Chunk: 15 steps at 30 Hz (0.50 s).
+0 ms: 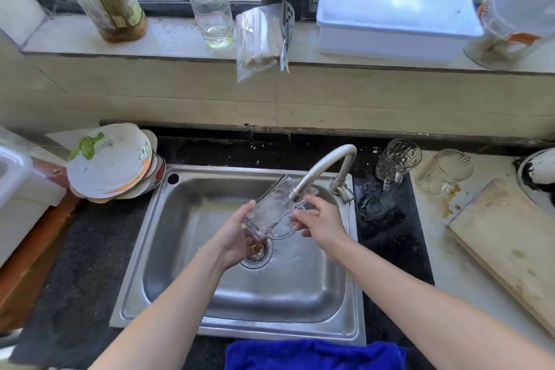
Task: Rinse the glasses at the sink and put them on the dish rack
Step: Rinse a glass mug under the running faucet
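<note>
Now, left hand (237, 234) cupping glass (271, 210), right hand (321, 222) gripping

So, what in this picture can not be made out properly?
Dish rack: none recognisable in the head view.
Drain: head view, partly covered by the left hand gripping the glass mug.
Grip of the right hand: head view, fingertips blurred behind the wet glass.
Jar on the sill: head view, blurred, cut by the right edge.

Stretched both bare forearms forward, converging; cupped the glass mug (271, 210) from beneath with the left hand (237, 234), fingers curled; gripped its handle side with the right hand (322, 222).
</note>
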Motion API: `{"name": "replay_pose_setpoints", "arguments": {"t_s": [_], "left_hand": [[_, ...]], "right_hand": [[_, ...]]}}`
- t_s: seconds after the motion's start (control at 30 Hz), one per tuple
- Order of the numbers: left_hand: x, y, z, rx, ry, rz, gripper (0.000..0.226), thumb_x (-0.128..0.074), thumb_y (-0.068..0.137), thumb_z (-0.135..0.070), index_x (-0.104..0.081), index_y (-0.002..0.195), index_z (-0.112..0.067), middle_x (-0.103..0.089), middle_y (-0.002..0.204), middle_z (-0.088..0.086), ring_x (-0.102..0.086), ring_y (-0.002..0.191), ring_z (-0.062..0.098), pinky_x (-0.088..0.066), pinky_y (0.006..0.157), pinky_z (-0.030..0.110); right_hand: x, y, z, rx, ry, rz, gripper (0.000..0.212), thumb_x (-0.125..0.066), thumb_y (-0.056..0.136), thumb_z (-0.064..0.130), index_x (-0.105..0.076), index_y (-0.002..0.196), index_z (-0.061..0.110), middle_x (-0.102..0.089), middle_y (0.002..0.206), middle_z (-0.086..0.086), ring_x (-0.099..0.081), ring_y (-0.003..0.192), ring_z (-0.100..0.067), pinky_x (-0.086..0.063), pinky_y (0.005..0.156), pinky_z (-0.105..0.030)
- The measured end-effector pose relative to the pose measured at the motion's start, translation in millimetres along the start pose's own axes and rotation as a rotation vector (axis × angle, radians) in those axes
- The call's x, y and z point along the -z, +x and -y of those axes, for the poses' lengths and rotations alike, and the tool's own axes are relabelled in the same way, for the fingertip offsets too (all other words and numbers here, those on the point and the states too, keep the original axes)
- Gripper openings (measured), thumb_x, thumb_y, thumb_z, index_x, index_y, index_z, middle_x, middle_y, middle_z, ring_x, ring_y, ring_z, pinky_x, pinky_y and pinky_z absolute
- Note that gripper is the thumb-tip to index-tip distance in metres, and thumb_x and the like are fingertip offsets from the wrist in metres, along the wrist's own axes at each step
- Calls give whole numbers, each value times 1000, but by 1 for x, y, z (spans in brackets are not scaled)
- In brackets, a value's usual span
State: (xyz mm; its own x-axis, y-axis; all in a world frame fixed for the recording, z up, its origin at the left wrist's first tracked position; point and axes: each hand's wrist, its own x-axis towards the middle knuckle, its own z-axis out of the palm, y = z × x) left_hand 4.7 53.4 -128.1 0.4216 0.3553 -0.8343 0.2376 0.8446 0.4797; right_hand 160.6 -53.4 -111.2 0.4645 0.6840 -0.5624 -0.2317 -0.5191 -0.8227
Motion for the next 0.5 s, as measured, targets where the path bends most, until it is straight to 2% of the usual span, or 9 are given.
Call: {"name": "replay_pose_setpoints", "arguments": {"t_s": [0.07, 0.13, 0.2, 0.27, 0.33, 0.43, 0.5], "left_hand": [[6, -5, 3, 24, 91, 92, 42, -63, 75, -50, -63, 95, -14, -61, 78, 11, -52, 65, 21, -38, 60, 30], [10, -10, 4, 52, 172, 160, 43, -63, 76, -46, -60, 103, -13, -65, 81, 11, -56, 66, 20, -41, 62, 29], [11, -17, 4, 99, 284, 238, 43, -59, 79, -47, -61, 105, -13, -67, 87, 11, -59, 70, 20, -43, 65, 28], [8, -22, 2, 123, 385, 291, 44, -55, 84, -51, -61, 107, -14, -67, 95, 12, -60, 77, 21, -44, 70, 30], [5, -22, -5, 31, 411, 228, 42, -54, 89, -48, -59, 114, -15, -66, 105, 12, -62, 83, 23, -47, 73, 33], [0, -12, -25, -274, 490, 2, 39, -55, 93, -40, -54, 126, -20, -60, 124, 6, -59, 103, 20, -49, 80, 32], [-8, -11, -36, -335, 626, 70, 27, -56, 93, -39, -65, 110, -19, -65, 116, 0, -57, 107, 16, -45, 90, 35]], "right_hand": [[2, 2, 2, -75, 114, -31, 37, -59, 93, 3, -51, 126, 16, -70, 80, -11, -61, 64, -15, -46, 56, -24], [4, 3, 2, -198, 174, -65, 10, -58, 93, 3, -64, 100, 6, -66, 74, -11, -56, 56, -13, -42, 51, -22], [4, 5, -2, -293, 173, -76, 12, -59, 92, 4, -67, 83, 2, -59, 60, -6, -45, 48, -10, -35, 43, -19], [7, 6, -1, -331, 170, -58, 13, -59, 92, 5, -66, 82, 4, -54, 56, -2, -42, 46, -9, -29, 39, -17], [13, 8, 6, -337, 144, -8, 9, -58, 93, 5, -64, 86, 5, -52, 57, -1, -42, 44, -7, -26, 38, -16], [23, 10, 21, -326, -20, 125, 14, -59, 93, 8, -63, 80, 8, -52, 57, 2, -43, 46, -6, -26, 39, -16], [28, 13, 30, -329, -96, 227, 20, -59, 93, 10, -62, 73, 11, -52, 57, 3, -43, 46, -6, -27, 41, -16]]}}
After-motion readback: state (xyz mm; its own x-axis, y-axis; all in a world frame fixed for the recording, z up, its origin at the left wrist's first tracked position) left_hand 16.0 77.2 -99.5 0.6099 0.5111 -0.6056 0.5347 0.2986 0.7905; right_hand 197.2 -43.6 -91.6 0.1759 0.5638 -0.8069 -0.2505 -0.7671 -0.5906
